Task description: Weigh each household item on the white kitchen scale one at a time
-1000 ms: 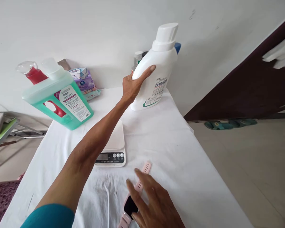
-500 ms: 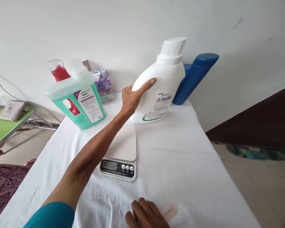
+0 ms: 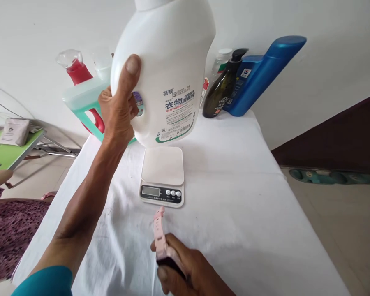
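My left hand (image 3: 119,107) grips the handle of a big white detergent bottle (image 3: 169,70), which hangs in the air above the white kitchen scale (image 3: 163,165) without touching it. The bottle's cap is cut off by the top of the picture. Near the table's front edge my right hand (image 3: 191,273) holds a pink smartwatch (image 3: 159,238), its strap pointing toward the scale.
A white cloth covers the table (image 3: 240,197). At the back stand a green jug (image 3: 80,98), a red bottle (image 3: 77,70), a dark pump bottle (image 3: 223,86) and a blue bottle (image 3: 262,74). A green side table (image 3: 6,150) is at the left, slippers (image 3: 327,176) on the floor at the right.
My left hand has lifted the white bottle off the table and brought it closer, above the scale. My right hand has picked up the pink watch.
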`<state>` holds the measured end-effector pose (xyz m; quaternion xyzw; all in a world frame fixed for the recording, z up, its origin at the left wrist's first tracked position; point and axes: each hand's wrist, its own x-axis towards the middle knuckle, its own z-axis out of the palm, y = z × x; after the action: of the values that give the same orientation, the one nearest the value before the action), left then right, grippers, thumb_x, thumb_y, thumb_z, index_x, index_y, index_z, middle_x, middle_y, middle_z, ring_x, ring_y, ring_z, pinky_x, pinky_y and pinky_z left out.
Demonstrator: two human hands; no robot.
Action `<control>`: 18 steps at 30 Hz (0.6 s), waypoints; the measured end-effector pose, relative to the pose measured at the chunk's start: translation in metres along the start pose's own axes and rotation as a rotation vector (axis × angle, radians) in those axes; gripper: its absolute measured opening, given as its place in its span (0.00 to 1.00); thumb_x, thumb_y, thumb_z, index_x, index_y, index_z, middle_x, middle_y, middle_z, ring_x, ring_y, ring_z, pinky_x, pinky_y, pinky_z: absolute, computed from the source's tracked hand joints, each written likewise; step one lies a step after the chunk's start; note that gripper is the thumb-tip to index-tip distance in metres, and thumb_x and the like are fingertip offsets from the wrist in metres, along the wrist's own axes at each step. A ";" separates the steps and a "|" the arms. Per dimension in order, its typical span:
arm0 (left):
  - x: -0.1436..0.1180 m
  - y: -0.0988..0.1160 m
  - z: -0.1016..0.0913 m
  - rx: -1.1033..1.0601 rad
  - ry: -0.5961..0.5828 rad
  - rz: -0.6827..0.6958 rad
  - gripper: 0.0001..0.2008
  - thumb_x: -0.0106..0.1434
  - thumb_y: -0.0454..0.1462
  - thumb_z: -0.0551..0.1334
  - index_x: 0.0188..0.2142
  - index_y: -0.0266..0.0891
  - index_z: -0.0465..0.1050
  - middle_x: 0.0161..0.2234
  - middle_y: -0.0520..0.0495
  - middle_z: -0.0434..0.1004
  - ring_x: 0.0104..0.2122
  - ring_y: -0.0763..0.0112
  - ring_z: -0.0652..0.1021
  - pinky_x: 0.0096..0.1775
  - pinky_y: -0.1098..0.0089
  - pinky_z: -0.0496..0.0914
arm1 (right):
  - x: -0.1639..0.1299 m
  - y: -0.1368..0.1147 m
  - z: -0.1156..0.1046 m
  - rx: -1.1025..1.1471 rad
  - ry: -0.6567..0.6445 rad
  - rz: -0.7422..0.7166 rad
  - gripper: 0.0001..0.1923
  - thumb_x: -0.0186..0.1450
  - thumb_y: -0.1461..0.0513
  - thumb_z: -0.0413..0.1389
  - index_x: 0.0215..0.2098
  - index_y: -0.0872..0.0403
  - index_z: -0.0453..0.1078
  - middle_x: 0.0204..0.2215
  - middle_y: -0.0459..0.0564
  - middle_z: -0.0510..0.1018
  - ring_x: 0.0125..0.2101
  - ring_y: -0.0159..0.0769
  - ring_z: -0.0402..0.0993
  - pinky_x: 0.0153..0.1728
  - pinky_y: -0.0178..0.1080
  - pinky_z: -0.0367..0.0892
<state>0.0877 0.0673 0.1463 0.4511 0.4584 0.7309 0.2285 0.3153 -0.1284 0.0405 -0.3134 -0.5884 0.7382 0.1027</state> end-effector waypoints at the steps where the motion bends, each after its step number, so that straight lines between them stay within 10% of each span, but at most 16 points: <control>1: -0.006 0.004 -0.008 -0.009 -0.006 -0.003 0.36 0.58 0.60 0.73 0.23 0.45 0.48 0.21 0.58 0.40 0.18 0.79 0.46 0.21 0.64 0.42 | 0.001 -0.012 0.000 0.113 -0.020 0.016 0.26 0.74 0.40 0.53 0.54 0.50 0.71 0.35 0.48 0.77 0.28 0.33 0.63 0.31 0.37 0.59; 8: -0.046 0.005 -0.053 -0.038 -0.013 -0.112 0.38 0.53 0.63 0.75 0.26 0.44 0.50 0.22 0.59 0.41 0.17 0.83 0.48 0.20 0.68 0.43 | 0.021 -0.036 0.017 0.642 -0.301 -0.054 0.44 0.68 0.35 0.60 0.71 0.53 0.65 0.42 0.52 0.74 0.29 0.31 0.58 0.35 0.40 0.59; 18: -0.050 -0.010 -0.051 0.116 -0.017 -0.136 0.36 0.62 0.61 0.71 0.28 0.43 0.48 0.22 0.57 0.44 0.18 0.84 0.51 0.20 0.69 0.46 | 0.006 -0.062 0.017 0.622 -0.248 0.053 0.40 0.69 0.32 0.56 0.66 0.48 0.72 0.44 0.54 0.76 0.39 0.40 0.69 0.44 0.45 0.69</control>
<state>0.0676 0.0109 0.1061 0.4376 0.5277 0.6819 0.2551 0.2868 -0.1213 0.0978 -0.1900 -0.3347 0.9174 0.1015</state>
